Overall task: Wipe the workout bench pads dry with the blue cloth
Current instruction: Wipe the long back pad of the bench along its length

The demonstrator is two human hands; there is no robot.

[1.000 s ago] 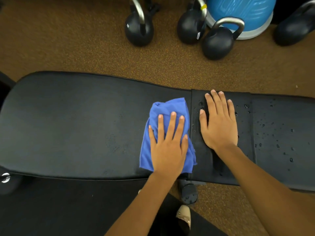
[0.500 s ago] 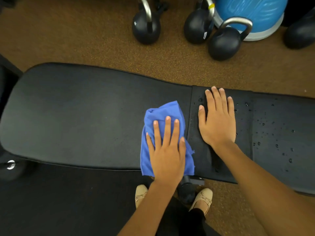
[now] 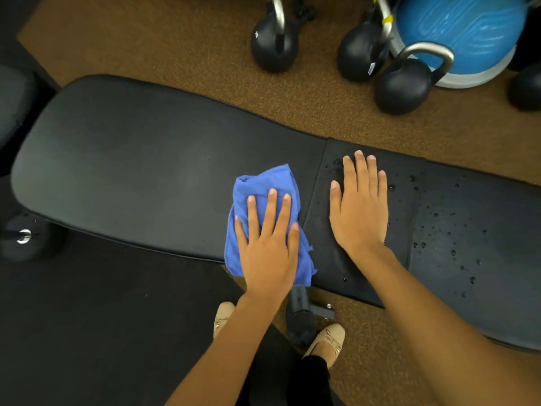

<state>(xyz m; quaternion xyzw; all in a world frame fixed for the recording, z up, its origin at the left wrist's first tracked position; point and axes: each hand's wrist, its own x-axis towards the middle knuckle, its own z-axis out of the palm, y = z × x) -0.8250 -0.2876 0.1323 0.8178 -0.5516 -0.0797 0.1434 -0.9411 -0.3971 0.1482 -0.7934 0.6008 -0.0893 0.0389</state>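
Nearest us, two beige flat shoes [image 3: 325, 339] stand on speckled brown floor [image 3: 181, 39] beside a black rubber mat [image 3: 102, 317]. Our left hand [image 3: 268, 244] lies flat, fingers spread, pressing the blue cloth [image 3: 263, 183] onto the long bench pad [image 3: 146, 171]; the cloth is soft, crumpled and bunched, its lower corner hanging over the pad's near edge. Just to its right, across a seam, our right hand [image 3: 358, 209] rests palm down with fingers close together on the narrow middle pad [image 3: 330, 259], holding nothing. The pads are smooth black vinyl with rounded corners. Water droplets [image 3: 439, 230] bead on the right pad [image 3: 483, 259] and around our right hand, while the long pad looks matte and offers wide open surface leftward. Beyond the far edge sit round black kettlebells [image 3: 401, 86] with metal handles and a glossy blue dome [image 3: 462, 27].
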